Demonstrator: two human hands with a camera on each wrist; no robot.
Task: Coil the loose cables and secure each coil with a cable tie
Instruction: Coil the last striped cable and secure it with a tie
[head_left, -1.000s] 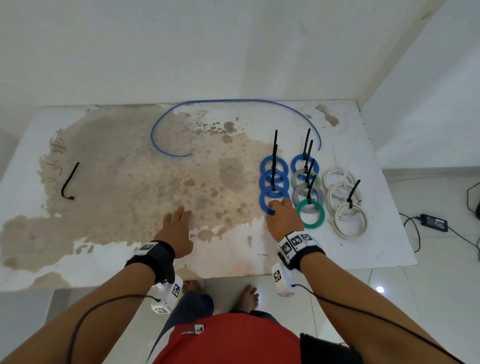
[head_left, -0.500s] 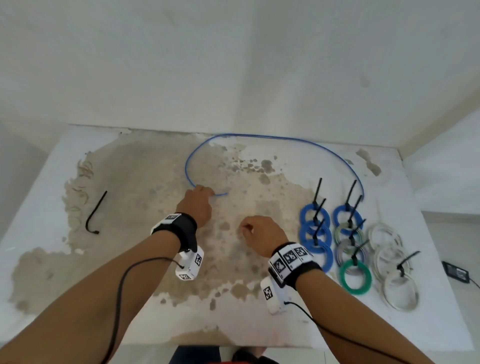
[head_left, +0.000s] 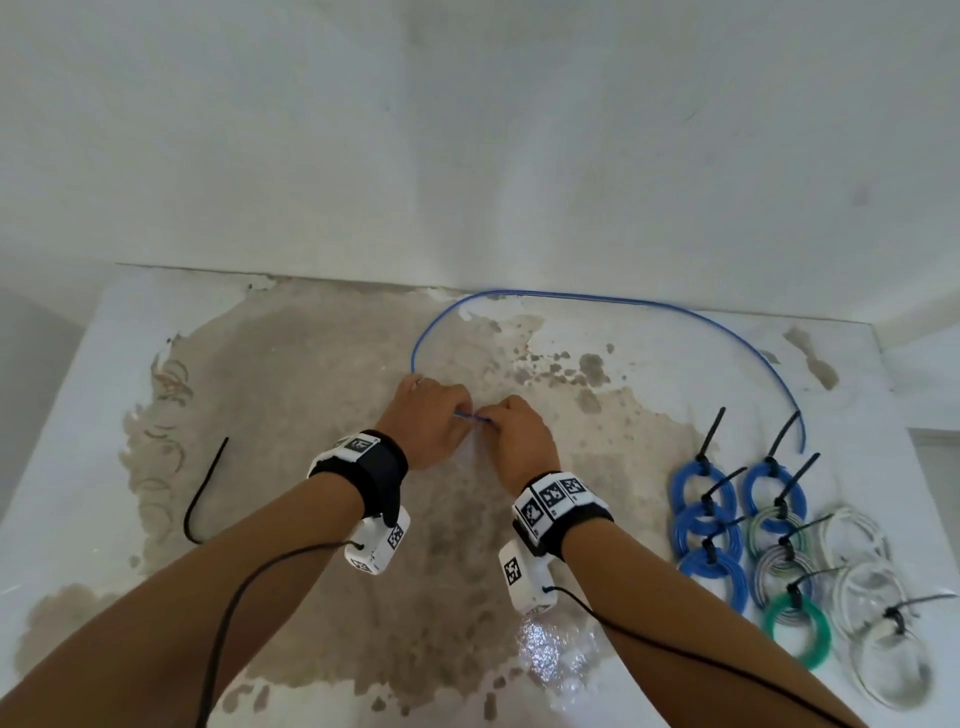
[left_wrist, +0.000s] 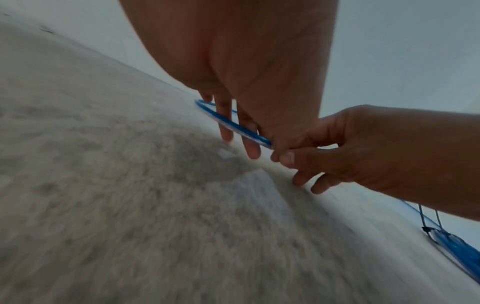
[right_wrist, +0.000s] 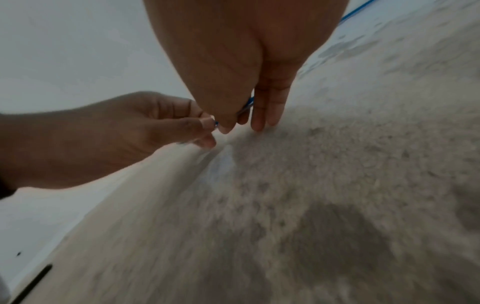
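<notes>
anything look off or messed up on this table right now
The table top looks damaged: a big brown blotchy patch where its white coating seems worn or peeled. Otherwise tidy: tied coils in rows at right, one loose black cable tie at left, both hands pinching the blue cable.

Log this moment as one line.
both hands pinch loose blue cable end | left hand | right hand | black cable tie untouched

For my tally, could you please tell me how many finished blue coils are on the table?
4 blue coils: far, middle and near in the leftmost column, and one heading the next column. None seems hidden.
</notes>
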